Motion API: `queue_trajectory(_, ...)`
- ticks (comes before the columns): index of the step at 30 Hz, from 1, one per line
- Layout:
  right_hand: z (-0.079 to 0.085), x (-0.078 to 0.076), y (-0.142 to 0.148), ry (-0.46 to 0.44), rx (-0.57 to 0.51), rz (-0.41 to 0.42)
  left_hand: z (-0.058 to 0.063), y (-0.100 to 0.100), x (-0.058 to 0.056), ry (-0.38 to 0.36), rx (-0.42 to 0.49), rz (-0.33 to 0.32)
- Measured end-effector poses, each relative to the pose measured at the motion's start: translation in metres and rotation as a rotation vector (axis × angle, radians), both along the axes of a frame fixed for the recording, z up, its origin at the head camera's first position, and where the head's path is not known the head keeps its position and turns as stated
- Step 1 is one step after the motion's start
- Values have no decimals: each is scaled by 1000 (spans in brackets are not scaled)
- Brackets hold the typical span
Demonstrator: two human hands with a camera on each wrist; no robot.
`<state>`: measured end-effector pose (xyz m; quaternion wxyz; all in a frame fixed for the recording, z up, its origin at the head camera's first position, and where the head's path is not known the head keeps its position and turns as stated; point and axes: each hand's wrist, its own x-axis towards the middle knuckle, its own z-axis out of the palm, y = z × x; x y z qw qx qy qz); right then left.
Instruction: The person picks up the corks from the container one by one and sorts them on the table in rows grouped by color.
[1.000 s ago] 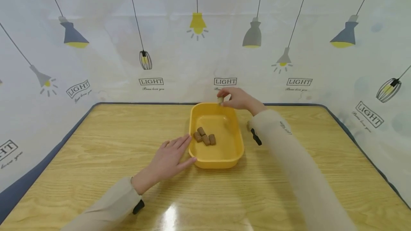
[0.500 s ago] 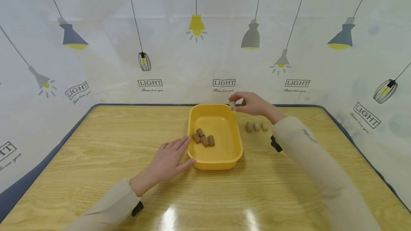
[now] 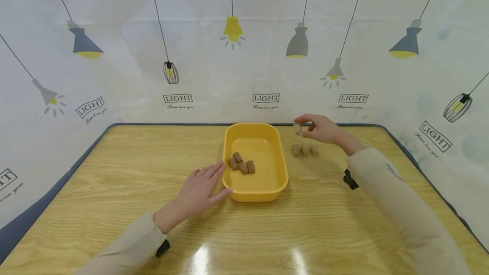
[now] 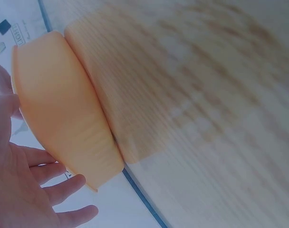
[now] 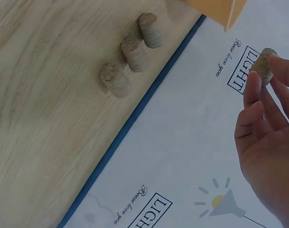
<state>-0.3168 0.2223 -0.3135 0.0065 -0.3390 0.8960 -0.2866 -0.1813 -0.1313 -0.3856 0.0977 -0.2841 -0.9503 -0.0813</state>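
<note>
My right hand (image 3: 321,129) pinches a pale cork (image 5: 263,65) between thumb and fingertips, raised above the table to the right of the yellow bin (image 3: 255,192). Just below that hand, three light corks (image 3: 304,150) stand in a short row on the table; the right wrist view shows them side by side. Inside the bin, toward its left wall, several darker brown corks (image 3: 243,167) lie close together. My left hand (image 3: 198,188) rests with straight, spread fingers against the bin's left rim, thumb at the near left corner. In the left wrist view its fingers (image 4: 63,190) show along the bin's outer wall.
The wooden table (image 3: 153,147) has a dark blue edge along its back and sides. Behind it rises a pale backdrop (image 3: 214,67) printed with hanging lamps. Black straps show at both sleeve cuffs.
My right hand has carried the pale cork rightward from over the bin's back rim to above the table. The row of light corks has come into view. My left hand stays in place.
</note>
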Motion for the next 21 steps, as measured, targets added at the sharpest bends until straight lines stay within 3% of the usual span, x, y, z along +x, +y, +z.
queue_trajectory(12,-19,10,42,-61,93,-137,-2,0,-1,-9,10,0)
queue_trajectory(21,-51,8,73,-69,77,-203,-1,0,-1,-11,9,-1)
